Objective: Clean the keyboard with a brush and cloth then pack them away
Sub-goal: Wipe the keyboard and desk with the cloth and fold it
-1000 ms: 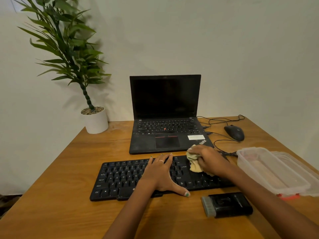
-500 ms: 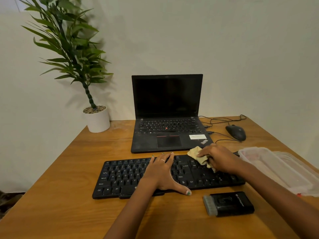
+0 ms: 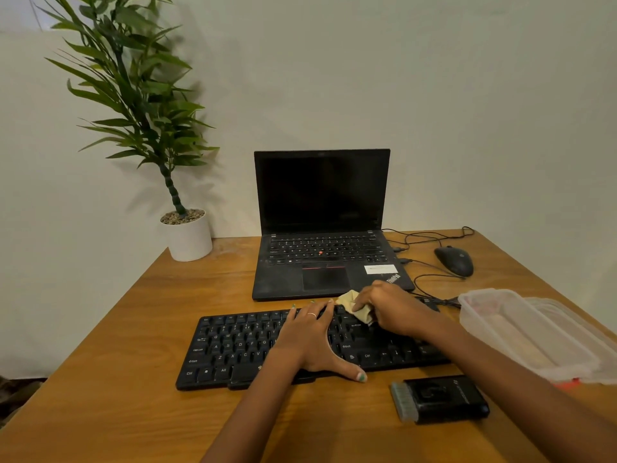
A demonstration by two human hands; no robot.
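- Keyboard (image 3: 267, 345) lies mid-table (image 3: 100, 379), the laptop (image 3: 322, 228) right behind it.
- Plant pot (image 3: 188, 237) sits at the back left, mouse (image 3: 454, 260) at the back right.
- Container (image 3: 524, 332) is right of the keyboard.
- Brush (image 3: 439, 399) lies in front of the keyboard's right end.

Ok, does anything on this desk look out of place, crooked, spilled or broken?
Nothing is spilled or broken. The black keyboard sits slightly askew to the laptop. The mouse cable loops loosely beside the clear plastic container. The brush lies on the table near the keyboard, not packed yet.
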